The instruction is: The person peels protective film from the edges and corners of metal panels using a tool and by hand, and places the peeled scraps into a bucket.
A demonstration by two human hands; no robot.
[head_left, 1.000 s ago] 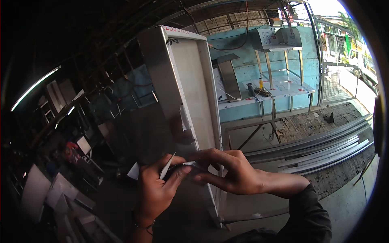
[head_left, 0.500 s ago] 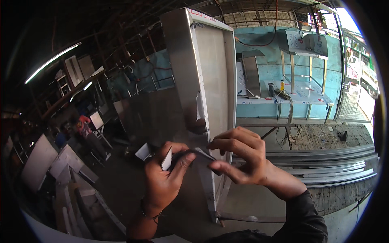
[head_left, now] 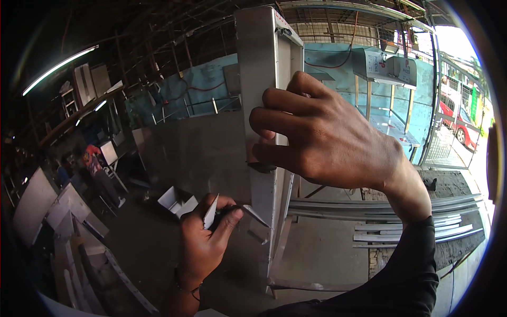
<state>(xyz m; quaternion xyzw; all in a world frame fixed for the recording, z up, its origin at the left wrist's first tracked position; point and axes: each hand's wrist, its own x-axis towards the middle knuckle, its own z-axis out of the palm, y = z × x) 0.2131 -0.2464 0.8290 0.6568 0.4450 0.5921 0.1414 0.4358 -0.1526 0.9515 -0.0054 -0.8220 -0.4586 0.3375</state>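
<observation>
At the lower middle of the view, the left hand [head_left: 203, 247] is clamped, thumb against forefinger, on a thin metal strip [head_left: 257, 216] whose free end slants down to the right, while a pale pointed piece [head_left: 210, 213] stands up beside the thumb. Above and to the right, the right hand [head_left: 319, 137] is raised with fingers curled, in front of a tall steel panel [head_left: 256, 68]; whether it grips anything cannot be told. Farther right, metal lengths [head_left: 414, 232] lie on a worn board [head_left: 451, 182], with a blue wall [head_left: 328, 53] beyond.
</observation>
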